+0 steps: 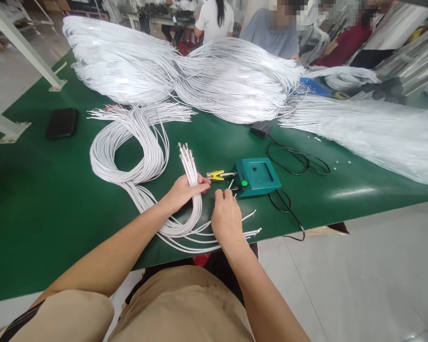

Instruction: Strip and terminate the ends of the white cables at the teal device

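My left hand (pixel 185 190) is closed around a bundle of white cables (pixel 189 166), whose metal-tipped ends point up past my fingers. From there the bundle curves down and back left along the table. Just to the right, my right hand (pixel 227 213) is closed with its fingertips at the front of a teal device (pixel 257 175) with a green button. A white cable end shows at those fingertips, though the grip itself is mostly hidden. A yellow clip (pixel 217 175) sticks out from the device's left side, between my hands. Several loose cable ends (pixel 251 232) lie below my right hand.
A coiled cable bundle (pixel 102 152) lies left of my hands. Large heaps of white cable (pixel 231 80) cover the table's far side. A black phone-like object (pixel 62 123), a black pedal-like box (pixel 261 129) and its cord (pixel 306 164) rest on the green table (pixel 74 228). People sit beyond.
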`<action>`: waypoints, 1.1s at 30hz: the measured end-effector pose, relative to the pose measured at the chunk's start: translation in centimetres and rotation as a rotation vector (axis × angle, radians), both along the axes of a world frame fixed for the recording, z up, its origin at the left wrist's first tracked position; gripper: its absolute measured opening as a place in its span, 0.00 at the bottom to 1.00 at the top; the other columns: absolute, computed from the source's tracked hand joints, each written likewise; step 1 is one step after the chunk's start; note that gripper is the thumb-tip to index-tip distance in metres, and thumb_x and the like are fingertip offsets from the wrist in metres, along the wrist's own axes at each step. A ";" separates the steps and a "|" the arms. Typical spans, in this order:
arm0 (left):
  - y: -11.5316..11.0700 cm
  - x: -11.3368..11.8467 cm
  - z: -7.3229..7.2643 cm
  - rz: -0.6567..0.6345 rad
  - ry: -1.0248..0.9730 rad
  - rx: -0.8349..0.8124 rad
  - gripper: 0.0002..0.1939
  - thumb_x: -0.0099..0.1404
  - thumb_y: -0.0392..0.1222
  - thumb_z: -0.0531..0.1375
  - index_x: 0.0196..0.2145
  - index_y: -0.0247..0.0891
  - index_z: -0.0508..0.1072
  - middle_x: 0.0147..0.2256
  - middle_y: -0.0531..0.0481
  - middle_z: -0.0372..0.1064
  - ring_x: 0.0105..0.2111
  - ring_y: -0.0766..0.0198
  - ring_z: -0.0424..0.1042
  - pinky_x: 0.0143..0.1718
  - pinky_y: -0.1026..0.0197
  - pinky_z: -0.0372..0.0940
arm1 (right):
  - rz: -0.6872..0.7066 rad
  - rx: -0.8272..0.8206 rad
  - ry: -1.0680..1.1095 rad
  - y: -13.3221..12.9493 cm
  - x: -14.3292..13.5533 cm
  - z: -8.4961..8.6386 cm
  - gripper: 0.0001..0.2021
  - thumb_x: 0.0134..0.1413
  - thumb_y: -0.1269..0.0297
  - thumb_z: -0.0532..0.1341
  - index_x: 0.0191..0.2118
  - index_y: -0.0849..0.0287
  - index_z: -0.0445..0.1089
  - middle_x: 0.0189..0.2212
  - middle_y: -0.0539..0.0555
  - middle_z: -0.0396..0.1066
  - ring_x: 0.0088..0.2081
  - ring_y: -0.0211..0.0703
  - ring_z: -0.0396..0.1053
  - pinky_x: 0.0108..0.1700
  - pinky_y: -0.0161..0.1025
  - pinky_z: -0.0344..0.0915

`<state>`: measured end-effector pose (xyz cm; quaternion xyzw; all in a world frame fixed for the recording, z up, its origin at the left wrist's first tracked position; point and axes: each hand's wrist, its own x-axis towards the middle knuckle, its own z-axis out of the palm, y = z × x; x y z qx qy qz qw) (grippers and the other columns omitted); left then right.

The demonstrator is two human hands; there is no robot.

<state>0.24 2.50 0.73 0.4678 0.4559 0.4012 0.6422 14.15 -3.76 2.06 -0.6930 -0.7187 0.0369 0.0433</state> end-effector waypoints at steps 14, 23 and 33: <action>-0.8 0.6 0.4 0.080 -0.014 -0.083 0.15 0.49 0.40 0.69 0.30 0.34 0.67 0.35 0.49 0.72 0.27 0.69 0.70 0.35 0.60 0.65 | -0.084 0.216 0.721 -3.2 -0.5 0.8 0.09 0.45 0.79 0.52 0.30 0.57 0.63 0.38 0.54 0.59 0.30 0.36 0.63 0.33 0.36 0.64; -1.4 0.9 1.1 -0.003 -0.130 -0.015 0.20 0.47 0.41 0.70 0.28 0.36 0.61 0.32 0.52 0.72 0.28 0.67 0.72 0.35 0.60 0.66 | -0.140 0.152 0.944 -0.4 1.1 2.2 0.06 0.53 0.66 0.57 0.34 0.57 0.71 0.34 0.53 0.70 0.32 0.38 0.67 0.38 0.36 0.66; -1.3 0.6 2.0 0.024 0.269 0.151 0.19 0.43 0.41 0.70 0.27 0.37 0.64 0.25 0.57 0.65 0.26 0.68 0.65 0.30 0.63 0.59 | -0.131 -0.161 1.248 3.5 1.5 3.6 0.11 0.43 0.56 0.67 0.26 0.61 0.75 0.24 0.51 0.72 0.27 0.37 0.64 0.33 0.36 0.61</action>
